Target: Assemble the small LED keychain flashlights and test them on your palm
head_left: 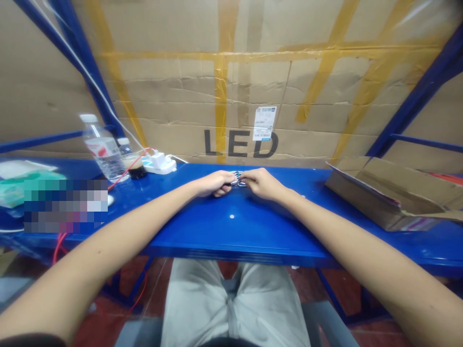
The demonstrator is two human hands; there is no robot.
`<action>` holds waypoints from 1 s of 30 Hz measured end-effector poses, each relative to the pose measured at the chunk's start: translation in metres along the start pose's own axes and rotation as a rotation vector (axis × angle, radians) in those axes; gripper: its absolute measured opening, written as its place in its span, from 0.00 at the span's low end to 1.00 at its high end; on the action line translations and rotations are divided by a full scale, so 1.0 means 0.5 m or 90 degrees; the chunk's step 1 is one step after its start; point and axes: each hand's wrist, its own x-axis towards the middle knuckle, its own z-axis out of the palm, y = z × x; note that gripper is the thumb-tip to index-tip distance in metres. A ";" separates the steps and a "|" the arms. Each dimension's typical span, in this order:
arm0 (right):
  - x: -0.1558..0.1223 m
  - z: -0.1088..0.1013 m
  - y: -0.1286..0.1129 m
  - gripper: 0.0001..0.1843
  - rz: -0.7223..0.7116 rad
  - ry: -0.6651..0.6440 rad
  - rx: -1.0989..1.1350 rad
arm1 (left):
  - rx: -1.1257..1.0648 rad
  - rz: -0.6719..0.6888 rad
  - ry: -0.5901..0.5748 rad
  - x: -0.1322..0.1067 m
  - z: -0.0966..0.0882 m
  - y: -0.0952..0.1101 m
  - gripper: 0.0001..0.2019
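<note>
A small bundle of thin wires (237, 178), with dark, light and greenish strands and a pale loop, is held just above the far part of the blue table (231, 233). From the left, my left hand (216, 183) closes on it, the thumb lying on top and the fingers curled under. My right hand (263, 183) pinches its other side between thumb and fingertips. The two hands nearly meet, and the fingers cover much of the bundle. Its ends are too small to make out.
At the left stand a water bottle (104, 152), a smaller bottle of dark liquid (133, 161) and a white power strip (162, 166) with a red cable. An open cardboard box (379, 193) is on the right. A large carton (173, 106) rises behind the table between blue posts.
</note>
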 end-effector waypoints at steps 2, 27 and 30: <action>0.000 -0.001 0.002 0.16 -0.018 0.007 -0.004 | -0.019 0.005 -0.023 -0.005 -0.004 0.002 0.12; -0.004 0.018 0.023 0.17 -0.024 0.020 -0.018 | 0.397 0.192 0.142 0.011 0.003 -0.016 0.12; -0.004 0.021 0.026 0.17 -0.026 0.023 -0.016 | 0.402 0.194 0.144 0.013 0.002 -0.018 0.13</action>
